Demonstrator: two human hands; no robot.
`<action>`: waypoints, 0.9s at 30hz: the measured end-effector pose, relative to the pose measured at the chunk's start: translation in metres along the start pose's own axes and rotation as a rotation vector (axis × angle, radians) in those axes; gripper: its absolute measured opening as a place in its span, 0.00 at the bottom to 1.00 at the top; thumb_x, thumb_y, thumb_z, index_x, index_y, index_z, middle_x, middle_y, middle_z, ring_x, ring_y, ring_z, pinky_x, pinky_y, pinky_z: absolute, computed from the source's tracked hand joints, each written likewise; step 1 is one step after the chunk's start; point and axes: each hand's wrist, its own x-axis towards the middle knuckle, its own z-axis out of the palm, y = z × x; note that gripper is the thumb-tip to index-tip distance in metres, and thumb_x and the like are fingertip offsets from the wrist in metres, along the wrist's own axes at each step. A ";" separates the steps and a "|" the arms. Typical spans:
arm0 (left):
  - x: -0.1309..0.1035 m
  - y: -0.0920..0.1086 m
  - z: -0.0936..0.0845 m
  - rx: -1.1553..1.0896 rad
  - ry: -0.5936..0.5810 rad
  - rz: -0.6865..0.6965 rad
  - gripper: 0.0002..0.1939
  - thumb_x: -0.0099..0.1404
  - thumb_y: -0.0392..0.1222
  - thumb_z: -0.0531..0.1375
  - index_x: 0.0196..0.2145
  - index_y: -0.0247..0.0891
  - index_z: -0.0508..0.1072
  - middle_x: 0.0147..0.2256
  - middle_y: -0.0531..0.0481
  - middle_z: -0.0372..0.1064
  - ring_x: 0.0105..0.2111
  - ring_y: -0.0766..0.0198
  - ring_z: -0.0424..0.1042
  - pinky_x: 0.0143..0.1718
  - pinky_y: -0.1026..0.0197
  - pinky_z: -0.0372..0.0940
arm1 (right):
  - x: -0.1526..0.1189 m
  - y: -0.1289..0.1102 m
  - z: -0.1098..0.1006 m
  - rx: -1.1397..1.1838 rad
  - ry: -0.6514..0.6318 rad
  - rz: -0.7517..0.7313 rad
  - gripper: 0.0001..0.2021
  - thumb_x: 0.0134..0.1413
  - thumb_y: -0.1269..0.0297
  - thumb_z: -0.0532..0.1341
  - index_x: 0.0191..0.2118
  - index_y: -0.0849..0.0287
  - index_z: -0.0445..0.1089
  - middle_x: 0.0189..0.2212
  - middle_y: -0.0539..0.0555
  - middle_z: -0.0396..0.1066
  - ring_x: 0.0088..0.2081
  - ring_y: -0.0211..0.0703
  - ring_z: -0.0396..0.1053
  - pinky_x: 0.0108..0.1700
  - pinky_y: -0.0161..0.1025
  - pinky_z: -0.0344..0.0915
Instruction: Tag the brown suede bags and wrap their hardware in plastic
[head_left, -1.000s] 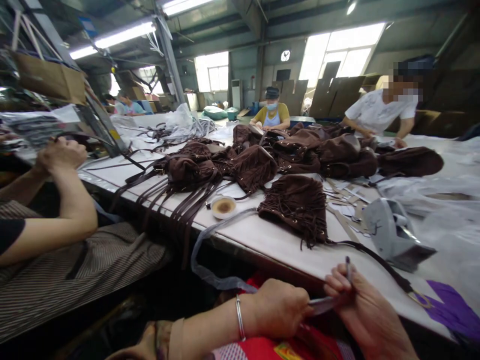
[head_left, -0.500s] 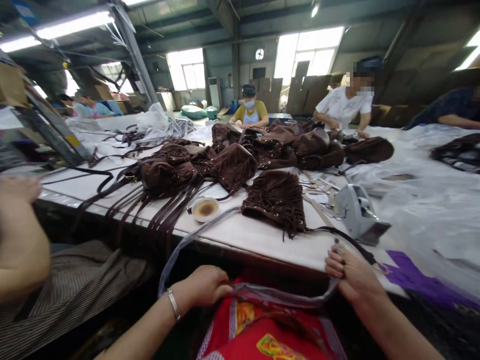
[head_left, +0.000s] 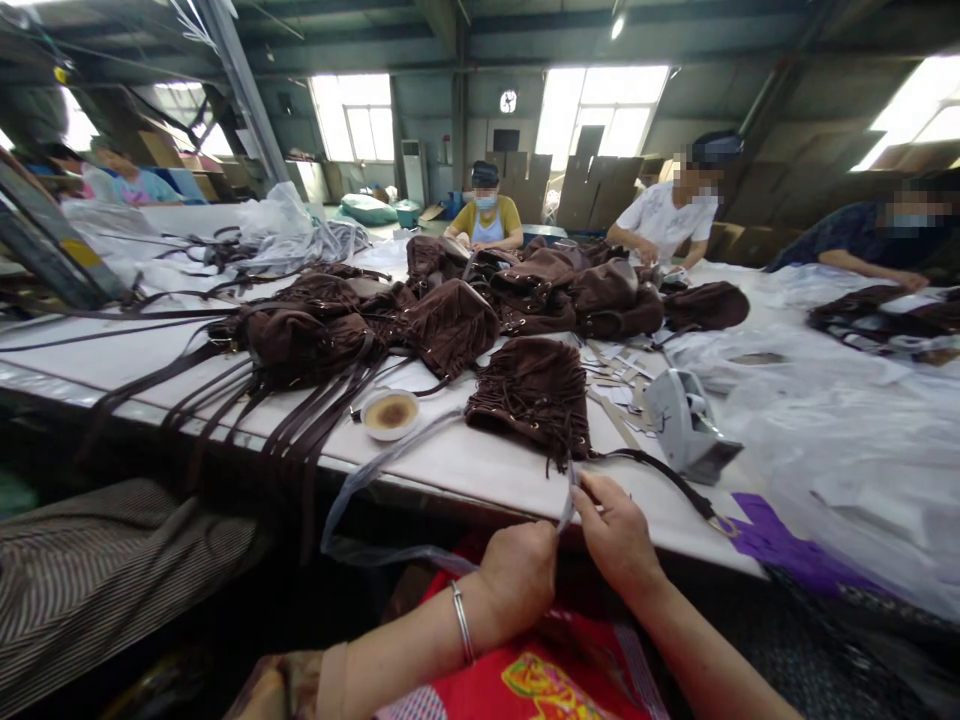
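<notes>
My left hand (head_left: 519,578), with a silver bangle at the wrist, is closed in a fist around a strap wrapped in clear plastic (head_left: 352,500). My right hand (head_left: 616,532) is just beside it, thumb and fingers pinching the upper end of the same strap. From the hands the strap loops left below the table edge and climbs back to a dark brown fringed bag (head_left: 529,395) lying on the table. A dark strap with a metal ring (head_left: 675,478) extends from the bag's right side. Below my hands is a red printed cloth or sack (head_left: 555,685).
A shallow bowl of brownish stuff (head_left: 390,412) stands near the table edge. A grey tape dispenser (head_left: 682,425) sits right of the bag, by a purple piece (head_left: 795,545) and plastic sheeting (head_left: 847,440). Brown bags (head_left: 307,340) lie piled behind. Co-workers (head_left: 675,215) work across the table.
My hands have come together from wide apart: the left moved right, the right moved left and slightly inward, bringing the strap's end up. Another person's arm at the left has gone from view.
</notes>
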 end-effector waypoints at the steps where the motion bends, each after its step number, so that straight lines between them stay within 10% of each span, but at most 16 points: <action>1: -0.001 0.000 -0.001 0.088 -0.037 -0.010 0.12 0.66 0.35 0.49 0.40 0.32 0.72 0.35 0.35 0.74 0.33 0.51 0.75 0.36 0.52 0.70 | 0.002 0.002 0.001 -0.076 -0.016 -0.063 0.14 0.60 0.57 0.56 0.43 0.58 0.75 0.42 0.59 0.75 0.46 0.52 0.71 0.51 0.48 0.65; 9: 0.003 0.001 -0.005 0.258 -0.127 -0.024 0.11 0.64 0.34 0.52 0.42 0.31 0.71 0.36 0.37 0.75 0.34 0.50 0.77 0.35 0.52 0.72 | 0.020 0.005 0.015 -0.500 -0.236 -0.189 0.17 0.63 0.59 0.53 0.25 0.57 0.69 0.25 0.55 0.69 0.30 0.45 0.68 0.36 0.39 0.63; 17: 0.005 -0.022 -0.024 0.290 -0.053 0.055 0.12 0.69 0.37 0.49 0.42 0.35 0.72 0.36 0.40 0.73 0.33 0.53 0.75 0.35 0.55 0.70 | 0.033 0.016 0.021 -0.411 -0.396 -0.379 0.17 0.61 0.74 0.51 0.43 0.59 0.77 0.33 0.55 0.68 0.35 0.43 0.68 0.40 0.37 0.65; 27: 0.037 -0.043 -0.053 0.464 -0.025 0.103 0.11 0.67 0.34 0.53 0.40 0.35 0.75 0.37 0.43 0.70 0.33 0.57 0.73 0.33 0.57 0.69 | 0.054 0.028 0.021 -0.202 -0.536 -0.483 0.18 0.50 0.82 0.52 0.31 0.58 0.77 0.32 0.53 0.69 0.35 0.39 0.68 0.38 0.35 0.64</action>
